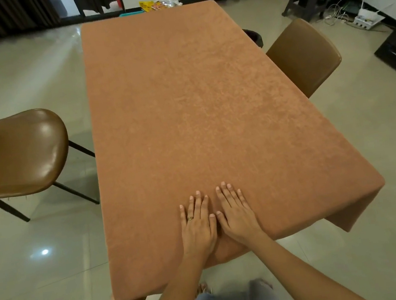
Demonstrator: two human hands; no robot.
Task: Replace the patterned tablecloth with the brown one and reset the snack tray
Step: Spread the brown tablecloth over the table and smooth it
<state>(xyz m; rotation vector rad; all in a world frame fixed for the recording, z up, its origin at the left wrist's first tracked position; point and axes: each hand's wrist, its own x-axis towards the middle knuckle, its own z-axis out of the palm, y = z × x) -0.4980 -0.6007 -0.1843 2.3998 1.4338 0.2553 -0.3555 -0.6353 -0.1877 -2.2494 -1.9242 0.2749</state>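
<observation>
Pressing flat on the brown tablecloth (180, 101), the left hand (198, 225) and right hand (237, 216) lay side by side at its near short edge, fingers straight, gripping nothing. The cloth covered the whole worktop, long axis running away from the person. The teal snack tray (132, 13) and snack packets (160, 4) sat beyond the far edge, well apart from both hands; their support was hidden. Reaching them probably required walking past the left chair (21, 153) or right chair (305, 57).
</observation>
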